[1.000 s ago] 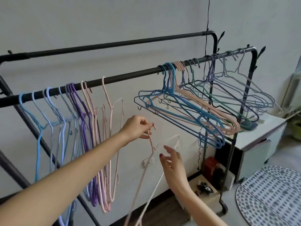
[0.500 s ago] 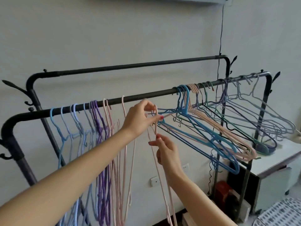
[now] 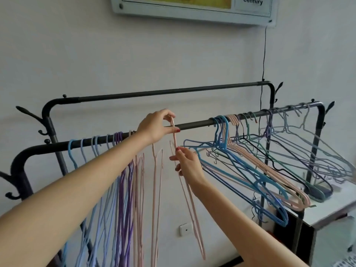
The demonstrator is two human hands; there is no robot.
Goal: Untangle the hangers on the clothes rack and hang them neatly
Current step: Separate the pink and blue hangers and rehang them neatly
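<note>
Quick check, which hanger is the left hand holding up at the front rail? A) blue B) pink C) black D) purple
B: the left hand pinches the hook of a pink hanger at the front rail, while the right hand holds the same hanger lower down.

We could not see the lower ends of the blue, lilac and purple wire hangers [image 3: 107,209] on the left, cut off by the bottom edge. The white framed wall sign [image 3: 192,10] ran off the top, with only the word "century" legible. The left hand [image 3: 156,128] hid part of the near black metal rail [image 3: 194,125] where it pinched the pale pink wire hanger's [image 3: 189,199] hook. The tangled hangers [image 3: 269,160] on the right overlapped too densely to count.
</note>
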